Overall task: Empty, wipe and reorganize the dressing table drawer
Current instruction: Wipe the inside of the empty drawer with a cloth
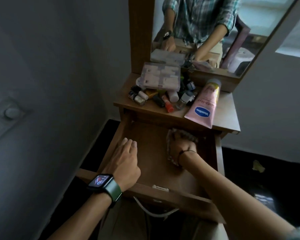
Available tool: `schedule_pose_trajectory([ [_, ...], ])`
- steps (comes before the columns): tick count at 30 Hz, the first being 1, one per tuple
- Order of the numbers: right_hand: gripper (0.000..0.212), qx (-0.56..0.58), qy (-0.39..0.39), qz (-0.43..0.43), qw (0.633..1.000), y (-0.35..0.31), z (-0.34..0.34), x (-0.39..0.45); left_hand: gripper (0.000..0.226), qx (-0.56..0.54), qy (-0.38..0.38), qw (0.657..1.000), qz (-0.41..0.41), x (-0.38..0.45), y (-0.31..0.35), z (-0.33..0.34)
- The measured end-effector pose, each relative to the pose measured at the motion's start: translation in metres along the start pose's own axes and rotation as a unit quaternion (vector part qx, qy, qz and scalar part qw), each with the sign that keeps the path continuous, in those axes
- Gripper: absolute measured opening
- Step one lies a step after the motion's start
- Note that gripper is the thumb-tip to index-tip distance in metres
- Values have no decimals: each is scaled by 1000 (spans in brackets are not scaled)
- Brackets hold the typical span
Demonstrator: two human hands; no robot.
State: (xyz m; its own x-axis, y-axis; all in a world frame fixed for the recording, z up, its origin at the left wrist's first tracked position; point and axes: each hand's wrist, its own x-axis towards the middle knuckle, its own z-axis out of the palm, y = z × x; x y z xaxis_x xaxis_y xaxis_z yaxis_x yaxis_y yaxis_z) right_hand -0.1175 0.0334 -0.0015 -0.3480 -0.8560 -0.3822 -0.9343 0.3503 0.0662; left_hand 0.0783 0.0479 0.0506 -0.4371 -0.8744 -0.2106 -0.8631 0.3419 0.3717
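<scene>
The wooden drawer (163, 172) of the dressing table is pulled out and holds nothing but my hands and a cloth. My right hand (181, 149) presses a light patterned cloth (171, 137) against the drawer floor at the far right. My left hand (125, 156), with a smartwatch on the wrist, rests flat on the drawer floor beside its left wall, fingers straight. On the tabletop (222, 118) lie a pink lotion tube (203, 104), several small bottles (163, 99) and a flat patterned pouch (160, 76).
A mirror (215, 32) stands behind the tabletop and reflects a person in a checked shirt. A grey wall with a switch plate (9, 115) is close on the left. The floor is dark; a small scrap (258, 166) lies at the right.
</scene>
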Motion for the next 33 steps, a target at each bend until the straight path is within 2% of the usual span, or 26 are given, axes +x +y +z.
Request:
schedule_pose_trajectory([
  [2,64,-1,5,47,999,24,2,-18,68,0,5,1000,-5,0,0,1],
  [6,81,19,-34,48,998,34,-9,-39,67,10,25,1000,-1,-2,2,1],
  [16,65,73,-132,-7,989,35,9,-80,67,-7,27,1000,-1,-1,1,0],
  [21,73,87,-103,-83,987,31,-5,-89,70,-9,22,1000,-4,0,-1,1],
  [25,82,151,-92,-118,977,1,-6,-77,72,-6,14,1000,-3,2,2,1],
  [29,75,157,-81,-201,963,-60,-9,-57,74,-24,13,1000,-12,0,4,-1],
  [31,65,153,-78,-256,951,-84,-10,-54,75,-36,13,999,-16,0,4,-1],
  [33,51,159,-102,-263,946,-95,-12,-55,75,-47,12,999,-15,0,4,-1],
])
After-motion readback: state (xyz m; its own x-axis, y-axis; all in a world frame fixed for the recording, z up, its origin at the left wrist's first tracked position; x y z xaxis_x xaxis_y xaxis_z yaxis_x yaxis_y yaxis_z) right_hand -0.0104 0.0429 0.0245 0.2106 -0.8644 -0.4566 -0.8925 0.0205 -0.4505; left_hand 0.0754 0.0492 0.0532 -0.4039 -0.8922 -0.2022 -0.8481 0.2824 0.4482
